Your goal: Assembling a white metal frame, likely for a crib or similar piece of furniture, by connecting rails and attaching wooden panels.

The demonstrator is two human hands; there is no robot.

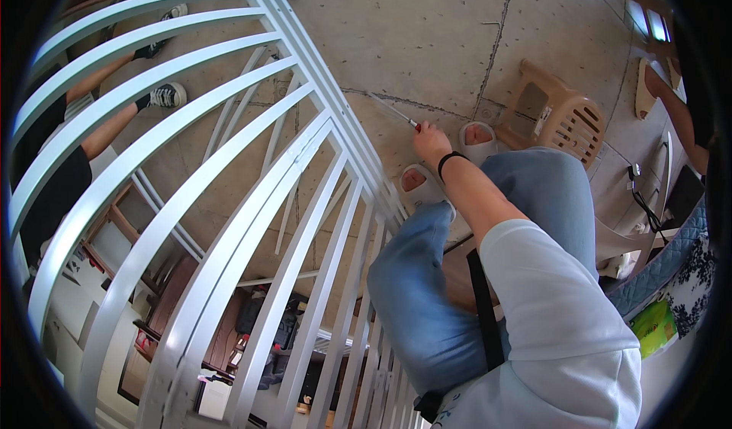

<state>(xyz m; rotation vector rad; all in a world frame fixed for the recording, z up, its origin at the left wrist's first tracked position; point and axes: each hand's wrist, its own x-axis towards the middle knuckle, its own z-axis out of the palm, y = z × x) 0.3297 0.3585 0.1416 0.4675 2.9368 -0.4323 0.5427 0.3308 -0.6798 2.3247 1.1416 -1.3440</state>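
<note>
My right hand (431, 142) is closed around the red handle of a screwdriver (396, 110). Its thin metal shaft points away to the upper left, over the concrete floor. To the left of that hand stands a large white slatted frame (305, 71), with long parallel bars that look bent by the lens. The screwdriver's tip is near the frame's far rail, and I cannot tell whether it touches anything. A black band circles my right wrist. My left hand is not in view.
A tan plastic stool (572, 120) lies tipped over beyond my knees. An L-shaped hex key (494, 24) is on the floor. People's legs show at the left, behind the bars, and at the right edge. A black cable (646, 208) and a blue quilted cloth (663, 265) are at right.
</note>
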